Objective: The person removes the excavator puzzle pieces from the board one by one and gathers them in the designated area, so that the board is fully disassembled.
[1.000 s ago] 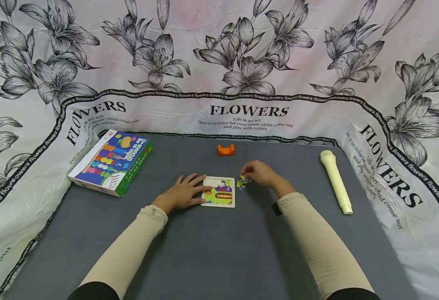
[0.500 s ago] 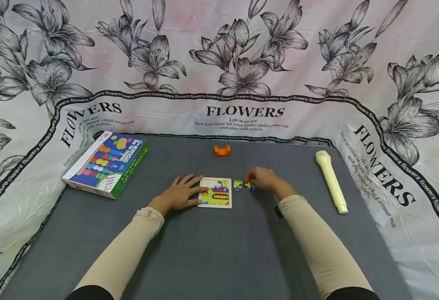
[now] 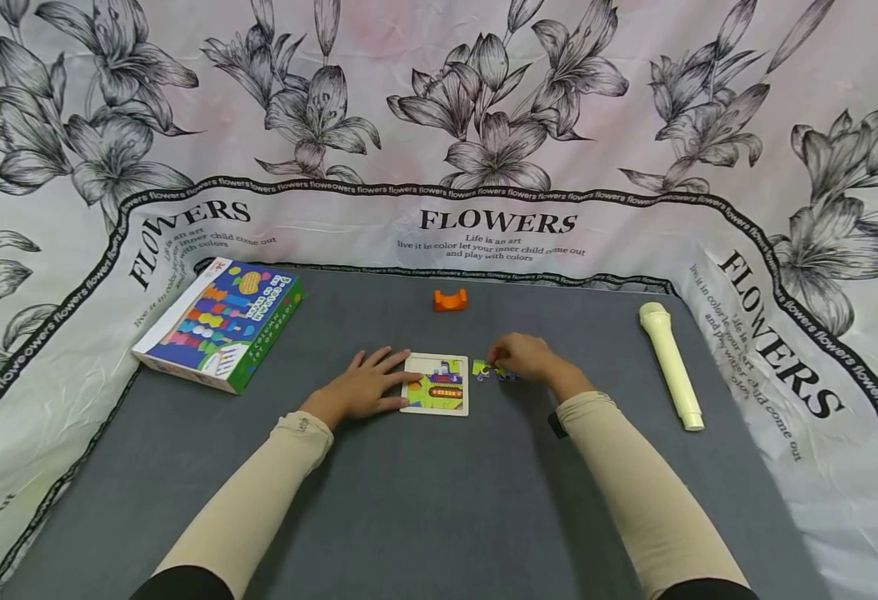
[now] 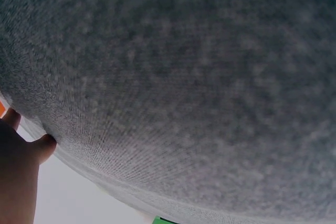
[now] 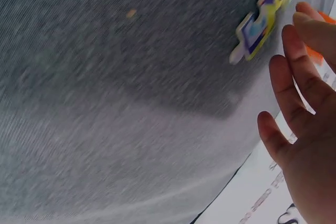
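A small square puzzle board [image 3: 437,410] with a white frame and a bright vehicle picture lies on the grey table. My left hand [image 3: 360,387] rests with spread fingers on its left side; in the left wrist view only part of the left hand [image 4: 18,166] shows. Just right of the board is a row of several loose jigsaw puzzle pieces [image 3: 480,369]. My right hand [image 3: 526,357] is over them, thumb and index finger pinching at one piece's edge, the rest of the fingers loosely bent. In the right wrist view, yellow-and-purple puzzle pieces [image 5: 256,31] lie beside the right hand [image 5: 310,98].
An orange curved block [image 3: 450,301] sits behind the board. At the left back lies a colourful toy box [image 3: 221,321]. A pale yellow stick with a thicker head [image 3: 671,367] lies at the right. Flower-printed cloth [image 3: 499,242] surrounds the table's back and sides.
The puzzle pieces, bunched together a second ago, now lie spread in a row. My right hand has moved slightly to the right. The left hand stays on the board.
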Tool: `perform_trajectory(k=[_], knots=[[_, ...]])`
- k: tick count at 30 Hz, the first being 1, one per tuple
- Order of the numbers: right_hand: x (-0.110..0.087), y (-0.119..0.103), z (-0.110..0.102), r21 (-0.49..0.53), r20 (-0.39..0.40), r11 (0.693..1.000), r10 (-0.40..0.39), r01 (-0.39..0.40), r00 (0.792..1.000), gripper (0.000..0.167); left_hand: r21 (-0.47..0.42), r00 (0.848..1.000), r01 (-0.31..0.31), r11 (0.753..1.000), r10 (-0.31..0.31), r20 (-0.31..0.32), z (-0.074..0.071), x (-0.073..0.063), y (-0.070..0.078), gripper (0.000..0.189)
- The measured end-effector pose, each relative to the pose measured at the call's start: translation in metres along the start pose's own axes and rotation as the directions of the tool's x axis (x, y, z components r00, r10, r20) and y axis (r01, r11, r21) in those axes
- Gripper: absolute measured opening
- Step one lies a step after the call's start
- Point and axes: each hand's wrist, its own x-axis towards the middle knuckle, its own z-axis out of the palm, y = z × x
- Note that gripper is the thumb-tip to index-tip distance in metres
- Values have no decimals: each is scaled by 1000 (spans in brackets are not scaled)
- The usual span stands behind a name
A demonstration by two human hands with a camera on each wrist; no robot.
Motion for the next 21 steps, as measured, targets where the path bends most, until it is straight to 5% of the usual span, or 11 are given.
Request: perform_trajectory(k=[13,21], knots=[[22,-40,23,-54,-57,986,-158,156,986,21,5,1000,13,1000,-13,0,0,1,1,56],[24,-43,30,-61,-72,986,-162,158,984,18,20,1000,21,1000,-21,2,0,-1,1,56]])
